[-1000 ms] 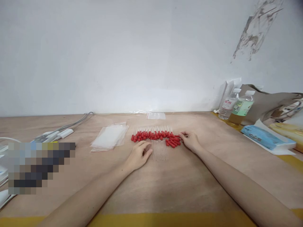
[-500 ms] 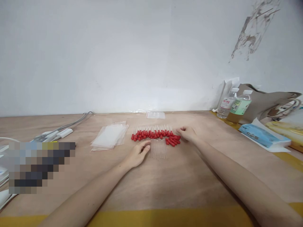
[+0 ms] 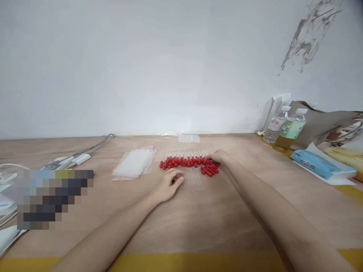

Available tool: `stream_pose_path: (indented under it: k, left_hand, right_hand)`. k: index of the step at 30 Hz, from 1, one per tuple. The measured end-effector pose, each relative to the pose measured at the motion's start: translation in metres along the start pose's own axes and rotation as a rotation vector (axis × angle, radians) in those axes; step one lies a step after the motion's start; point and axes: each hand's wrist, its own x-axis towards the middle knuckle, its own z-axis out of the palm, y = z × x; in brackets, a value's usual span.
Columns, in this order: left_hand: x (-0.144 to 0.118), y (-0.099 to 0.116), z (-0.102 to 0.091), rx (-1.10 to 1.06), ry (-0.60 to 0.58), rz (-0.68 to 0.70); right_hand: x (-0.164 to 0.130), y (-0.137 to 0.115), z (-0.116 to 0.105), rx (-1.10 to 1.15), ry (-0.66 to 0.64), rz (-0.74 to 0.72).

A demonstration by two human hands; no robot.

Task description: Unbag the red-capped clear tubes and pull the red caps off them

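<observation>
Clear dropper tubes with red bulbs [image 3: 184,161] lie side by side in a row across the table. Nearer me lies a bundle of bare clear tubes [image 3: 193,179]. Loose red rubber bulbs [image 3: 210,170] are heaped to their right. My left hand [image 3: 167,186] rests at the left edge of the bare tubes, fingers loosely curled and thumb apart from them; it holds nothing that I can see. At the right end of the dropper row, just above the loose bulbs, is my right hand [image 3: 219,156]. Its fingers are drawn together, and anything between the tips is hidden.
Clear plastic bags [image 3: 133,163] are stacked left of the droppers; another clear bag [image 3: 189,138] lies near the wall. Cables and a white plug [image 3: 81,159] are far left. To the right stand two bottles [image 3: 292,128], beside a blue tissue pack [image 3: 321,164] and a grey bag [image 3: 320,122].
My right hand has moved left and reached the end of the dropper row. My left hand stays beside the bare tubes. The whole view has shifted slightly.
</observation>
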Motion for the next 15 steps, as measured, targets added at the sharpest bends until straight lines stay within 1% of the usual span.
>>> stream_pose_path:
  k: [3,5,7,9,10,11,12,13,15]
  left_hand:
    - [0.0,-0.001,0.0,0.009,0.011,0.009]
    - [0.0,-0.001,0.0,0.038,0.043,0.035]
    - [-0.001,-0.001,0.0,0.089,0.12,0.089]
    - [-0.002,0.0,-0.002,0.157,0.213,0.149]
    - [-0.003,0.001,-0.003,0.193,0.253,0.172]
    - [-0.004,0.002,-0.005,0.228,0.286,0.191]
    - [-0.005,0.004,-0.007,0.258,0.314,0.209]
    - [-0.007,0.005,-0.009,0.284,0.333,0.231]
    - [-0.01,0.009,-0.012,0.32,0.348,0.292]
  right_hand:
    - [-0.007,-0.008,-0.007,0.025,0.01,-0.035]
    - [-0.017,-0.014,-0.014,0.047,0.035,-0.115]
    - [-0.033,-0.019,-0.02,0.068,0.057,-0.222]
    - [-0.055,-0.021,-0.022,0.078,0.073,-0.356]
    - [-0.068,-0.019,-0.02,0.08,0.085,-0.435]
    - [-0.081,-0.016,-0.017,0.056,0.135,-0.617]
    - [-0.094,-0.011,-0.012,0.002,0.149,-0.784]
    - [-0.106,-0.005,-0.007,-0.075,0.175,-0.91]
    - [-0.124,0.007,0.007,-0.185,0.315,-1.072]
